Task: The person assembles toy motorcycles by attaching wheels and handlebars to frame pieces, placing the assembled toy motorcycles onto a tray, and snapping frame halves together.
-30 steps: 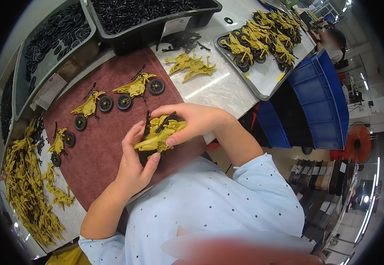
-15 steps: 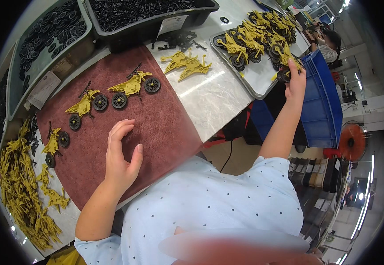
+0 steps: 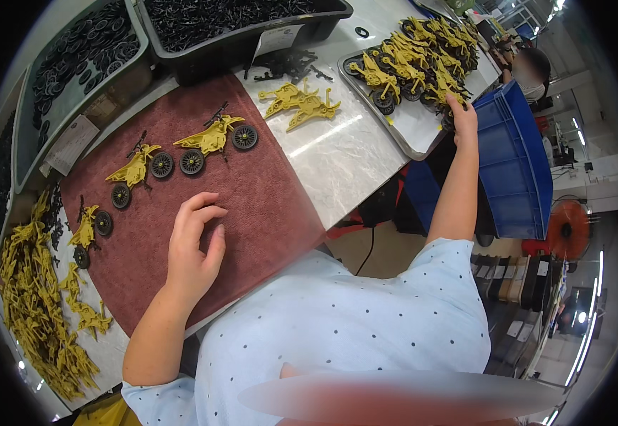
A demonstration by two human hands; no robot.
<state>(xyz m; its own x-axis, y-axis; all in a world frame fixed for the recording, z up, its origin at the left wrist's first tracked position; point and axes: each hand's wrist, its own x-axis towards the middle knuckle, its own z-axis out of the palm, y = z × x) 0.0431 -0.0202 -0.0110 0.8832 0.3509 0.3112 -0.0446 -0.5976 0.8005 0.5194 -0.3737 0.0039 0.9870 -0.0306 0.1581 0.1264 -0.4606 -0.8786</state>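
Note:
My left hand (image 3: 192,245) rests on the maroon mat (image 3: 266,206) with loosely curled fingers and nothing in it. Two yellow toy motorcycles with black wheels (image 3: 213,136) (image 3: 138,167) lie on the mat beyond it, and a third (image 3: 89,227) lies at the mat's left edge. My right hand (image 3: 462,113) is stretched out to the metal tray (image 3: 408,138) at the right. It touches the edge of the pile of finished yellow motorcycles (image 3: 415,57). Its fingers are turned away, so its grip is hidden.
Bare yellow frames (image 3: 298,105) lie on the white counter. A heap of yellow frames (image 3: 32,305) fills the left edge. A bin of small black parts (image 3: 238,21) and a tray of black wheels (image 3: 74,57) stand behind. A blue crate (image 3: 515,163) and another person (image 3: 533,67) are at the right.
Both hands held a yellow motorcycle over the mat a second ago. My right hand carried it to the tray at the right. My left hand stayed on the mat, curling slightly.

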